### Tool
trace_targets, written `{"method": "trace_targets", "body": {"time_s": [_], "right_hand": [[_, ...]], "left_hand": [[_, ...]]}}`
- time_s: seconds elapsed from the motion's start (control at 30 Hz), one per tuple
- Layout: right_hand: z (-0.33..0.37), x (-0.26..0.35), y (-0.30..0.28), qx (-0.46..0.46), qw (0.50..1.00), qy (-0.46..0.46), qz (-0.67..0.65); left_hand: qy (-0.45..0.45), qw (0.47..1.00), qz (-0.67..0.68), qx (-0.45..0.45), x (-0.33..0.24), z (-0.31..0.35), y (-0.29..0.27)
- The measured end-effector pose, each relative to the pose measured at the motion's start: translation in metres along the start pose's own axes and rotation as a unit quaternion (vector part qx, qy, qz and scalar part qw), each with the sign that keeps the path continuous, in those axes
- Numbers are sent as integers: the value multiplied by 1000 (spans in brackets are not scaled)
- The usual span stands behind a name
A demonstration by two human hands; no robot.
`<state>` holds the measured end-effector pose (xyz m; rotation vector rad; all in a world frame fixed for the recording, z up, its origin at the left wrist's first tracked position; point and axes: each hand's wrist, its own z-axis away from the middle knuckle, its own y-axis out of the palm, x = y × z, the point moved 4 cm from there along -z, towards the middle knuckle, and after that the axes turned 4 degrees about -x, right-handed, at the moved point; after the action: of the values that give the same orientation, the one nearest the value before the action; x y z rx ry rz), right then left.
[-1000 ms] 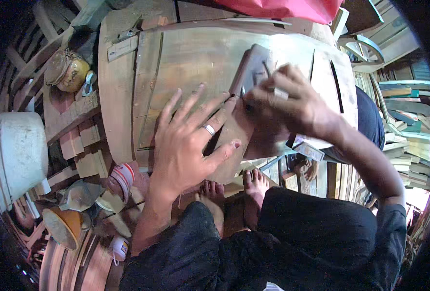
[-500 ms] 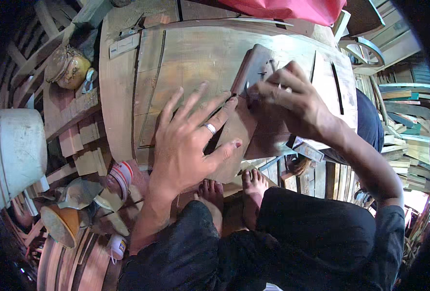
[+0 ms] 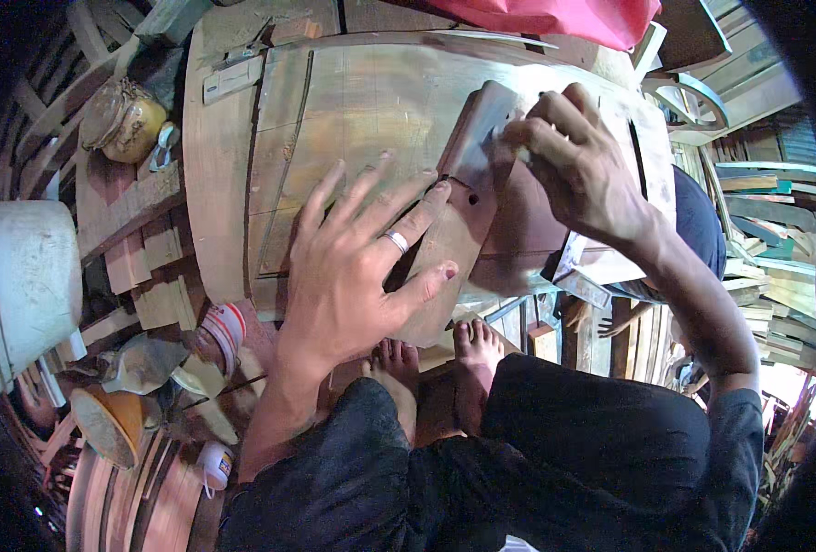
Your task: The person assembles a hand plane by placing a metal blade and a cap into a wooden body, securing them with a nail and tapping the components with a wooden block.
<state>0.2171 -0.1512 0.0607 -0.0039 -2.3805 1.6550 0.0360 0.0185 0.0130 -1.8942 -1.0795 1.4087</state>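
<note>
**Two hands on one dark board, sanding at the bench**

Two hands are at work. The left hand (image 3: pixel 357 267) lies flat with its fingers spread wide, gripping nothing — it presses down on the lower end of a dark reddish-brown board (image 3: pixel 482 221) and on the pale wooden panel (image 3: pixel 362 101) beneath it; one ring sits on a finger. The right hand (image 3: pixel 583 166) is curled closed over a small pale sanding piece (image 3: pixel 509 138), held against the upper end of that board. The board lies tilted across the right half of the panel, between the two hands.

One panel covers most of the bench. Its curved near edge runs just below the left hand, and two bare feet (image 3: pixel 436 363) stand right under that edge.

Containers number four on the left: one large white bucket (image 3: pixel 17 285), contents hidden; one glass jar (image 3: pixel 127 120) with yellowish matter inside; one orange bowl (image 3: pixel 104 423); one small white pot (image 3: pixel 213 460), its inside not visible.

Open room is scant — wood offcuts crowd the left side, stacked boards the right, and a red cloth (image 3: pixel 555 18) lies at the far edge. The bare panel surface left of the board is the only free stretch.
</note>
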Motion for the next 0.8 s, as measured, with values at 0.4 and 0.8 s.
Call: {"method": "trace_targets", "body": {"time_s": [0.4,0.8], "right_hand": [[3,-17,6,36,999,4,-34],[6,-2,11,25,999,-45,1]], "left_hand": [[5,1000,2,-8,0,-1,-1],[5,1000,-2,3,-3,-2,0]]}}
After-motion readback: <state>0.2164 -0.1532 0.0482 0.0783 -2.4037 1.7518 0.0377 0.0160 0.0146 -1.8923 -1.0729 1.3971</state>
